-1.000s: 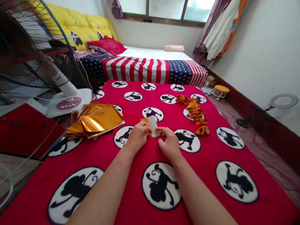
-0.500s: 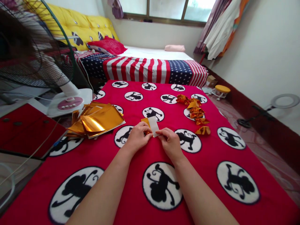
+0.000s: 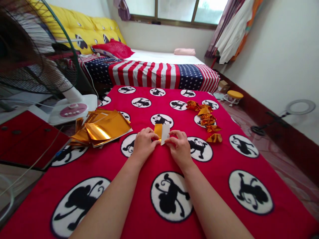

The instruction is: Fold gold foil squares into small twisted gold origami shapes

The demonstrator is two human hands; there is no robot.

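Between my hands lies a small sheet of gold foil paper (image 3: 165,131), its left part shiny gold and its right part showing white. My left hand (image 3: 146,142) pinches the lower left edge between thumb and finger. On the other side, my right hand (image 3: 179,146) has its fingertips closed on the white right edge. To the left rests a loose stack of gold foil sheets (image 3: 108,126), some with white undersides. Several folded gold foil pieces (image 3: 208,119) stand in a row to the right, the closest one (image 3: 214,137) a little apart.
The red cloth (image 3: 119,202) with black monkey prints covers the surface under my hands. A fan (image 3: 72,106) stands at the left, close to the foil stack. Beyond are a bed with a striped cover (image 3: 144,74), a yellow stool (image 3: 235,94) and a ring light (image 3: 300,108).
The paper was tilted, with mostly its white side showing; now it stands straighter, gold left and white right. My right fingers have shifted slightly up its edge.
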